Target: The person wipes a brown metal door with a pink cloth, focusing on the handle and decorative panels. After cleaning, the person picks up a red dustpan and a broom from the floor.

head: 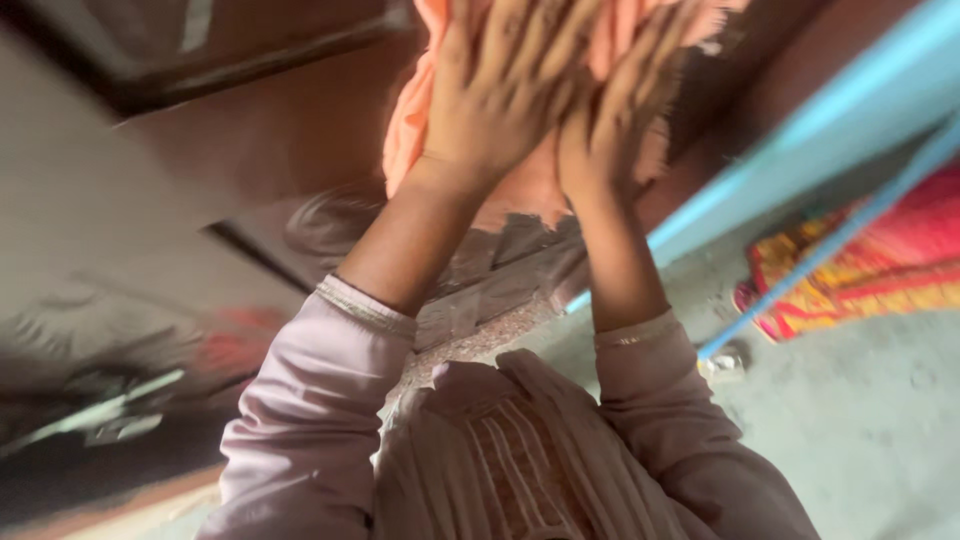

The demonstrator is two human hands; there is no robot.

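Note:
Both my hands reach up and away from my body, pressed flat against a peach-orange cloth [405,135] at the top of the view. My left hand [500,90] lies on the cloth with its fingers spread. Beside it and touching it, my right hand [615,110] has its fingers stretched out over the same cloth. Neither hand visibly grips the fabric. Motion blur softens the fingers. My pale pink sleeves and the front of my shirt [520,470] fill the bottom of the view.
A brown wooden surface [280,130] lies behind the cloth. A light blue frame [800,130] runs diagonally at the right. A red and yellow patterned fabric [870,270] lies on the grey concrete floor [860,430]. A small shiny object [722,362] sits by the frame.

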